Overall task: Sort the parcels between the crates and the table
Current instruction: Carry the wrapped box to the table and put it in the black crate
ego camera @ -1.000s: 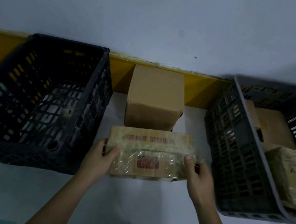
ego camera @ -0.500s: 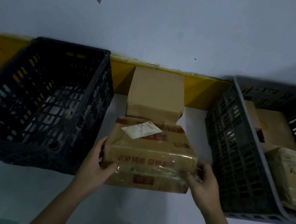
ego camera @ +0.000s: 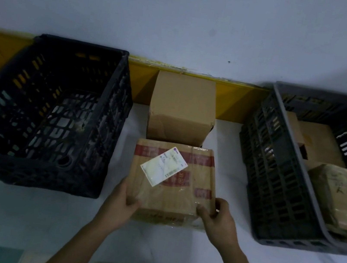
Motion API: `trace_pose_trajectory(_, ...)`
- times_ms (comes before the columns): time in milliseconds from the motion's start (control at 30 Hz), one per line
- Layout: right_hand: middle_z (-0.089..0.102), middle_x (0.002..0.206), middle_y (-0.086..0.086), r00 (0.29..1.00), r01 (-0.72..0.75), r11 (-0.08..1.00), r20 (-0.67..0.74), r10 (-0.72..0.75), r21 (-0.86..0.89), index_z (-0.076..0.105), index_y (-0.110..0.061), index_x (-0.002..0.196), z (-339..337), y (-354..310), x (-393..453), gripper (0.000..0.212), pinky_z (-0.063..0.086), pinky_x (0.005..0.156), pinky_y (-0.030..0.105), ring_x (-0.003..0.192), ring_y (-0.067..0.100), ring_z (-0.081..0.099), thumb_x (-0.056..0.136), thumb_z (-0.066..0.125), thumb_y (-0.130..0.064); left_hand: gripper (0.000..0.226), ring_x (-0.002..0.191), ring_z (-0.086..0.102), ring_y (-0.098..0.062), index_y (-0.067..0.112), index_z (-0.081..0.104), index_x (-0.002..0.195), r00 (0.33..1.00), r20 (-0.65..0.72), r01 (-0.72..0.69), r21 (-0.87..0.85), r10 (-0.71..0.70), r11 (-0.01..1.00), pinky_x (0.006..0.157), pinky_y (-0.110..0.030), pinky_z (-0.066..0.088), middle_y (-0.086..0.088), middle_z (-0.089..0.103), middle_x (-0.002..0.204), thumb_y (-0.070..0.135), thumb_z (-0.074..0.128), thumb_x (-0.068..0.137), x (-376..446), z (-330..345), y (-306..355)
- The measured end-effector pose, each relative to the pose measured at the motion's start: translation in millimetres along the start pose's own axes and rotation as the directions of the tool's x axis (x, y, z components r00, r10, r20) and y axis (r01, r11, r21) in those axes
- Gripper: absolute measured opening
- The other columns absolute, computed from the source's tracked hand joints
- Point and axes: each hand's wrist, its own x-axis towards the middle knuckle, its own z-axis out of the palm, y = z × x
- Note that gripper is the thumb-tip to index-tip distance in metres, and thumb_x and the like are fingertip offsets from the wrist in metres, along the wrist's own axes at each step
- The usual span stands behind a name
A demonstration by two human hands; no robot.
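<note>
A taped cardboard parcel [ego camera: 183, 192] with red print and a white shipping label lies on the white table [ego camera: 40, 219] between the two crates, label side up. My left hand [ego camera: 120, 207] grips its near left corner, thumb on top. My right hand [ego camera: 218, 222] grips its near right corner. A plain brown parcel [ego camera: 182, 107] stands just behind it against the wall. The black crate [ego camera: 31, 174] on the left holds no parcels. The grey crate [ego camera: 282, 185] on the right holds several brown parcels [ego camera: 343, 199].
The wall with a yellow strip [ego camera: 236, 100] runs close behind the crates. Bare table surface lies in front of the crates, down to its near edge. The crates flank the parcel closely on both sides.
I have tipped the taped parcel away from me, from its side face up to its label face up, and it now lies flat. Both hands shifted to its near corners.
</note>
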Motion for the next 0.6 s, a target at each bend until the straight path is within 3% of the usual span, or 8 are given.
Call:
trace_pose_trajectory(167, 0.066, 0.131, -0.011, 0.998, 0.029, 0.999, 0.051, -0.028, -0.027, 0.038, -0.027, 0.156, 4.5, 5.0, 2.4, 0.065, 0.057, 0.081, 0.030, 0.104, 0.017, 0.070, 0.104, 0.063, -0.057, 0.082, 0.139, 0.057, -0.021, 0.032, 0.026, 0.166, 0.999, 0.017, 0.032, 0.002, -0.032, 0.999, 0.111, -0.047, 0.055, 0.004, 0.054, 0.154, 0.019, 0.074, 0.101, 4.2, 1.3, -4.4)
trace_pose_trajectory(300, 0.064, 0.135, -0.012, 0.992, 0.093, 0.996, 0.090, -0.091, -0.017, 0.035, -0.030, 0.157, 2.9, 0.8, 2.5, 0.061, 0.060, 0.090, 0.037, 0.112, 0.021, 0.070, 0.106, 0.063, -0.048, 0.095, 0.134, 0.055, -0.016, 0.047, 0.008, 0.167, 0.999, 0.039, 0.030, -0.016, -0.030, 0.999, 0.086, -0.024, 0.057, 0.014, 0.049, 0.148, 0.017, 0.070, 0.102, -0.5, 1.2, 2.7)
trace_pose_trajectory(367, 0.064, 0.129, -0.013, 0.993, 0.093, 0.996, 0.070, -0.094, 0.004, 0.040, -0.028, 0.153, -3.7, -0.9, 0.8, 0.061, 0.059, 0.087, 0.033, 0.110, 0.018, 0.069, 0.102, 0.071, -0.042, 0.096, 0.135, 0.057, -0.019, 0.048, 0.013, 0.165, 0.999, 0.019, 0.032, -0.044, -0.031, 0.999, 0.082, -0.026, 0.060, 0.014, 0.052, 0.146, 0.014, 0.073, 0.099, -1.7, 3.4, 5.6)
trace_pose_trajectory(467, 0.064, 0.121, -0.017, 0.996, 0.082, 0.994, -0.045, -0.078, 0.070, 0.045, -0.029, 0.143, -20.8, -4.8, -7.5, 0.060, 0.053, 0.073, 0.022, 0.103, 0.009, 0.069, 0.094, 0.078, -0.037, 0.093, 0.131, 0.060, -0.023, 0.047, 0.021, 0.164, 0.998, -0.031, 0.058, -0.089, -0.061, 0.994, 0.058, -0.019, 0.059, 0.012, 0.056, 0.141, 0.018, 0.075, 0.094, -12.5, 2.8, 20.4)
trace_pose_trajectory(500, 0.065, 0.120, -0.017, 0.993, 0.084, 0.992, -0.097, -0.075, 0.098, 0.046, -0.032, 0.138, -28.1, -8.1, -11.2, 0.058, 0.052, 0.071, 0.023, 0.100, 0.006, 0.068, 0.091, 0.077, -0.043, 0.084, 0.127, 0.061, -0.021, 0.048, 0.030, 0.160, 0.997, -0.061, 0.041, -0.083, -0.046, 0.996, 0.056, -0.019, 0.060, 0.013, 0.056, 0.138, 0.021, 0.075, 0.093, -17.8, 1.7, 27.8)
trace_pose_trajectory(600, 0.065, 0.115, -0.019, 0.969, 0.120, 0.975, -0.236, -0.074, 0.186, 0.047, -0.040, 0.127, -54.1, -30.8, -22.4, 0.065, 0.052, 0.068, 0.028, 0.094, 0.002, 0.067, 0.078, 0.066, -0.078, 0.066, 0.116, 0.063, -0.008, 0.049, 0.042, 0.148, 0.979, -0.191, -0.074, -0.020, 0.069, 0.997, 0.075, -0.030, 0.064, 0.024, 0.048, 0.129, 0.034, 0.074, 0.092, -39.8, -2.5, 56.8)
